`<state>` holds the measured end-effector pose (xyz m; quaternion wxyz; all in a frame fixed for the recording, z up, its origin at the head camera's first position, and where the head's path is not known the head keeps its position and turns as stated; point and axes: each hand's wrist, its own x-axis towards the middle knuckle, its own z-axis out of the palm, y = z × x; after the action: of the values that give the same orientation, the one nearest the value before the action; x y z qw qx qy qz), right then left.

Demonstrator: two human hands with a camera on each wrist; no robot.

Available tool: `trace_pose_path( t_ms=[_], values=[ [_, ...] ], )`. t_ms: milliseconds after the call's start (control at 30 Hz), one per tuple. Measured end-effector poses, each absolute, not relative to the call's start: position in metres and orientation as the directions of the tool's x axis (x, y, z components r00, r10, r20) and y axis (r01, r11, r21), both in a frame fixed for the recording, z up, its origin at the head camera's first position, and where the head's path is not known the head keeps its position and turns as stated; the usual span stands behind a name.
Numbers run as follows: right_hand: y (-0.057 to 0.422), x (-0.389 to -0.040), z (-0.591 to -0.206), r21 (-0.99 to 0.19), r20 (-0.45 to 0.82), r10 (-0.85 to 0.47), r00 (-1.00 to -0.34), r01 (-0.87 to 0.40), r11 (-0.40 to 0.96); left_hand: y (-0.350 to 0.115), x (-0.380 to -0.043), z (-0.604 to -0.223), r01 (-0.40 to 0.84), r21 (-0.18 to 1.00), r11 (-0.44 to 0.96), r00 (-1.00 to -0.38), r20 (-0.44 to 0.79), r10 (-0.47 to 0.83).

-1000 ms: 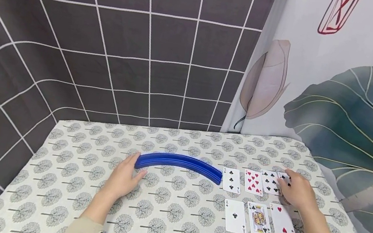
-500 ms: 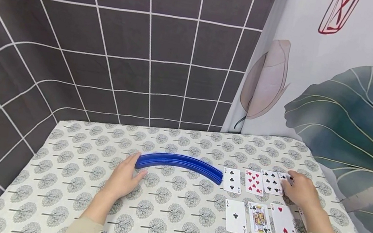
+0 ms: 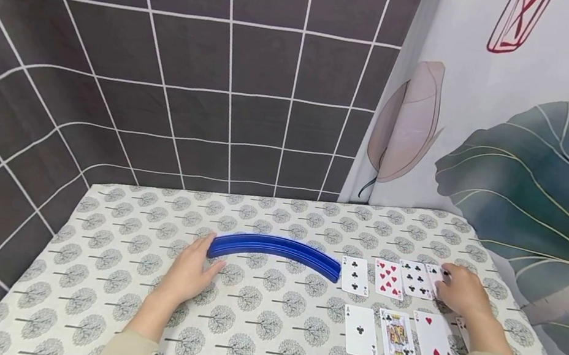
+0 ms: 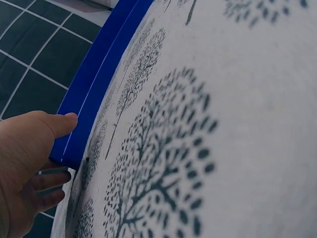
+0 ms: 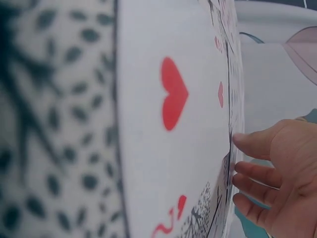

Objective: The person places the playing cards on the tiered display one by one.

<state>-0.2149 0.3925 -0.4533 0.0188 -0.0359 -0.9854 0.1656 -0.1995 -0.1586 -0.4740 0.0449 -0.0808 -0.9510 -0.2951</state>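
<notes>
My left hand grips the left end of a curved blue playing card holder. In the left wrist view the thumb lies on the holder's front face, with fingers at its end and behind. My right hand touches the last playing card of the upper row and partly covers it. In the right wrist view its thumb and bent fingertips rest at the table surface, apart from each other. Left of it lie a black-pip card, a hearts card and a three of clubs, beside the holder.
A lower row holds an ace of clubs, a king of clubs and a hearts card. Another card is mostly hidden by the right forearm. The tree-patterned tablecloth meets a dark gridded curtain behind.
My right hand has shifted slightly to the right, uncovering more of the last card in the upper row. My left hand and the card holder have stayed in place.
</notes>
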Motion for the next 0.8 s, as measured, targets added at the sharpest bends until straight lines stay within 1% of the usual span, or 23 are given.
trace_pose_path(
  t_ms=[167,367,533,800],
  values=[
    [0.3946,-0.2163,-0.4529,-0.311,0.019,0.060,-0.998,0.051,0.949,-0.1581,-0.1984,-0.4726,0.170,0.562,0.810,-0.985,0.120,0.123],
    [0.3945,-0.2161,-0.4519,-0.301,-0.024,0.065,-0.998,0.069,0.951,-0.1587,-0.1986,-0.4725,0.166,0.564,0.809,-0.986,0.110,0.126],
    [0.3956,-0.2164,-0.4517,-0.274,-0.057,0.042,-0.998,0.056,0.960,-0.1589,-0.1992,-0.4730,0.170,0.565,0.807,-0.985,0.111,0.129],
    [0.3957,-0.2173,-0.4558,-0.280,-0.092,0.048,-0.995,0.072,0.957,-0.1598,-0.1992,-0.4751,0.173,0.562,0.809,-0.985,0.113,0.132]
  ],
)
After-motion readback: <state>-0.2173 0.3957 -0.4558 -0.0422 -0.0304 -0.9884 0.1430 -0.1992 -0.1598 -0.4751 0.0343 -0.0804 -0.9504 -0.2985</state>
